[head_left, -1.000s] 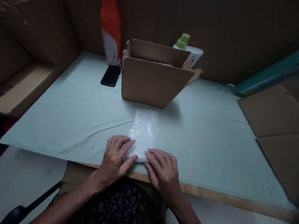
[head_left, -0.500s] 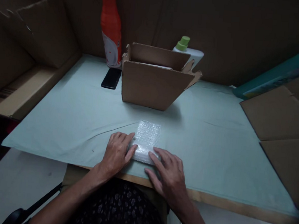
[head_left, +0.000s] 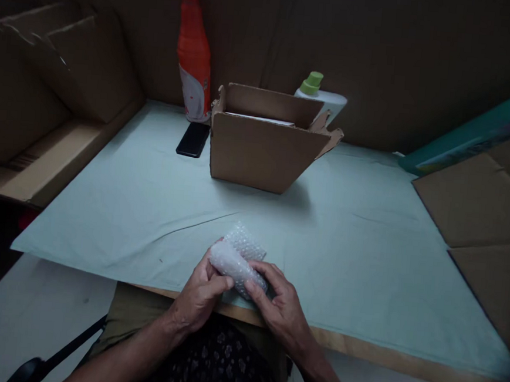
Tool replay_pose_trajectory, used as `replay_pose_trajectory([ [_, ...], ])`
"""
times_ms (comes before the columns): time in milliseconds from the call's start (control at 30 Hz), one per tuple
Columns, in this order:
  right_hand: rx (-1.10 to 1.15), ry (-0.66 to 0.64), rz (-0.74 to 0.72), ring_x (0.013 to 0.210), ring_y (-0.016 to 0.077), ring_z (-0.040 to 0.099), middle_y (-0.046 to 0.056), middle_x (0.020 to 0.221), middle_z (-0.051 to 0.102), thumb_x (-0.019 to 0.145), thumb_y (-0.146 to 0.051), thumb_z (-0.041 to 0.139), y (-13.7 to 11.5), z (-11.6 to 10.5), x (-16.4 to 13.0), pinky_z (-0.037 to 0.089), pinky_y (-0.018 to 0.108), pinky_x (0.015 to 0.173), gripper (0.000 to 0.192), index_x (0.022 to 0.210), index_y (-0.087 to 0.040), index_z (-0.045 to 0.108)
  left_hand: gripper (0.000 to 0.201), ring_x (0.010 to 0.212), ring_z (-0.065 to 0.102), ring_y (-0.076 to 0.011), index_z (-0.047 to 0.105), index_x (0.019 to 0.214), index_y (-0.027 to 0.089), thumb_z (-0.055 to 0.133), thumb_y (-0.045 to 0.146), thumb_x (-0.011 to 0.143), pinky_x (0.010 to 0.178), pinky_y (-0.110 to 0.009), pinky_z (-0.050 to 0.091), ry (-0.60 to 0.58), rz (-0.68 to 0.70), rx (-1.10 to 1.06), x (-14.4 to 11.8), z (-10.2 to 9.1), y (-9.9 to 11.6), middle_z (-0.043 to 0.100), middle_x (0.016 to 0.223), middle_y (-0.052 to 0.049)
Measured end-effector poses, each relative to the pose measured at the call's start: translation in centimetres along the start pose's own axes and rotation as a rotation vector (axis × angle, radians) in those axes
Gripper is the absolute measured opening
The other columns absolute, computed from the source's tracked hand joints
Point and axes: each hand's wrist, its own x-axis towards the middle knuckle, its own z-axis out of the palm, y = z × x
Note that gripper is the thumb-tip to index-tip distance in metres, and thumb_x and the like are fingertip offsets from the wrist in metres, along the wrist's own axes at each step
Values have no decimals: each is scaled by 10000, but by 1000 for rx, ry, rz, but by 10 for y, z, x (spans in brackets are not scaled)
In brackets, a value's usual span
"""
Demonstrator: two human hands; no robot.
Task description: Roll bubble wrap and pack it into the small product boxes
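Observation:
A small bundle wrapped in clear bubble wrap (head_left: 237, 257) is lifted off the pale green table cover (head_left: 356, 252), near the table's front edge. My left hand (head_left: 198, 295) grips its left end from below, thumb on top. On the right end, my right hand (head_left: 281, 308) holds on with fingers curled over the wrap. A loose flap of the wrap sticks up at the far side. What is inside the wrap is hidden.
An open cardboard box (head_left: 263, 138) stands at the table's back middle. Left of it lie a black phone (head_left: 193, 139) and an orange bottle (head_left: 194, 54). A white bottle with a green cap (head_left: 318, 90) stands behind the box. Flat cardboard sheets (head_left: 479, 197) lie at the right.
The bubble wrap lay flat on the table with both hands rolling it from the near end. Now it is rolled into a short bundle and lifted in both hands.

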Motion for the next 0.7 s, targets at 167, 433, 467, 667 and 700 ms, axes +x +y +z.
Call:
replay_pose_trajectory([
  [167,5,65,-64,1217,274,593,119,1408,559,865,-417,699,-2,-22,1,485,435,1016,545,1363,-260,540,856,1045,637,-217,362,1508,185,717,249,732,947,-323,490,17,60,381,-5,1,12,658,1239,-90],
  [433,151,-51,-38,806,169,650,7,893,703,821,-248,696,-20,-29,22,532,275,747,184,1001,-231,660,769,1286,533,-291,459,1462,170,678,181,725,1102,-403,417,-82,312,908,-9,-2,20,543,1444,-135],
  [467,172,-37,-15,786,166,645,5,866,692,829,-244,678,-19,-28,23,529,271,726,143,969,-225,651,728,1252,556,-280,491,1439,179,657,160,730,1075,-387,438,-136,301,891,-8,-5,20,568,1418,-121],
  [667,90,-231,11,1040,226,670,58,1161,704,747,-247,783,-13,-42,28,541,357,921,623,1329,-253,560,671,1041,640,-226,594,1361,220,524,38,719,922,-313,492,-327,222,900,4,-14,23,685,1247,-59],
  [700,57,-264,-5,1049,229,672,59,1181,704,760,-249,777,-15,-45,30,541,367,932,639,1356,-262,549,676,1026,642,-227,590,1369,229,529,42,722,915,-317,494,-349,221,915,5,-15,25,689,1239,-55],
])
